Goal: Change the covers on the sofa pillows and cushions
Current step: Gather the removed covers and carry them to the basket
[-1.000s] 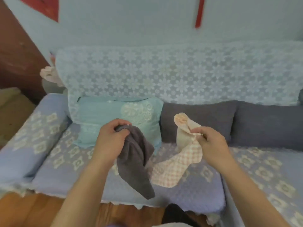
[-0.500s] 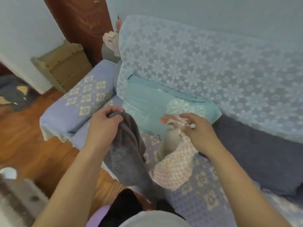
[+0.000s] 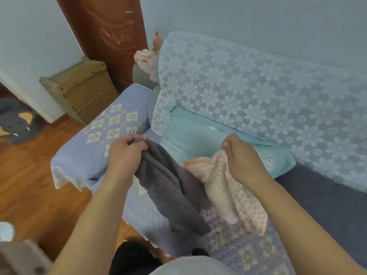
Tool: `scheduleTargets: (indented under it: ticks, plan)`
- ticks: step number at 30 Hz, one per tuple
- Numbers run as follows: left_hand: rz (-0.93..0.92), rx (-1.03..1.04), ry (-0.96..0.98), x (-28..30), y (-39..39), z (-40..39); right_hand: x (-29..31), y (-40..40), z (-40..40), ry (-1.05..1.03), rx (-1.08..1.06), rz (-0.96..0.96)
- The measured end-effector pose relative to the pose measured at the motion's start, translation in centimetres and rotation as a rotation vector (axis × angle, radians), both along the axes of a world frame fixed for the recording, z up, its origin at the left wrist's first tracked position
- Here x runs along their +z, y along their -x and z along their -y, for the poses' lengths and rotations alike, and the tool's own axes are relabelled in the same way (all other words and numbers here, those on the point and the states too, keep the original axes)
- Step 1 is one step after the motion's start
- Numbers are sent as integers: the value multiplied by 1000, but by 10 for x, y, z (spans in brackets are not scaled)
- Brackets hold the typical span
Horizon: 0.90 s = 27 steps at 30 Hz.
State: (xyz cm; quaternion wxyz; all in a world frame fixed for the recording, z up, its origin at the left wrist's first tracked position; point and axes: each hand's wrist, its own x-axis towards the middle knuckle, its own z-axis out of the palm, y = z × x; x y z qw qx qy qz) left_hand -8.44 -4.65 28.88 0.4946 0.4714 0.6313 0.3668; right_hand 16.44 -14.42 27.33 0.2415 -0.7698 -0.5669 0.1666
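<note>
Hanging lengthwise, grey cover [image 3: 170,187] points floorward

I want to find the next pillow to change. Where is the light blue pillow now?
In the head view, the light blue pillow leans against the lace-covered sofa back near the sofa's left armrest, just behind both hands, with a grey cushion to its right.

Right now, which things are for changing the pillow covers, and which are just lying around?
For the job:
- grey cover, held by the left hand
- pink checked cover, held by the right hand
- teal pillow
- dark grey cushion

Just lying about:
- wooden rack
- grey floor mat
- pink thing behind the sofa's arm
</note>
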Motion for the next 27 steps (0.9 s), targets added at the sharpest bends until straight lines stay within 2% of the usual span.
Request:
scheduleTargets:
  ticks: [2,4,7,10,14,17,21,27]
  plan:
    - [29,12,12,6,38,-30,15,38,-41,6,99,20]
    - [60,18,7,15,83,-63,28,85,-88,-29,147,-78]
    - [105,9,-46,26,163,-126,50,168,-169,-185,48,-312]
    - [128,-76,-57,39,250,-195,62,254,-258,-225,-11,-484]
    - [88,-139,-49,59,363,-261,78,372,-354,-197,37,-483]
    - [129,-57,-105,80,439,-298,100,446,-397,-252,31,-547]
    - [200,205,-183,90,537,-352,109,545,-456,-319,126,-626]
    - [125,434,-149,49,667,-427,58,672,-561,3,234,-822]
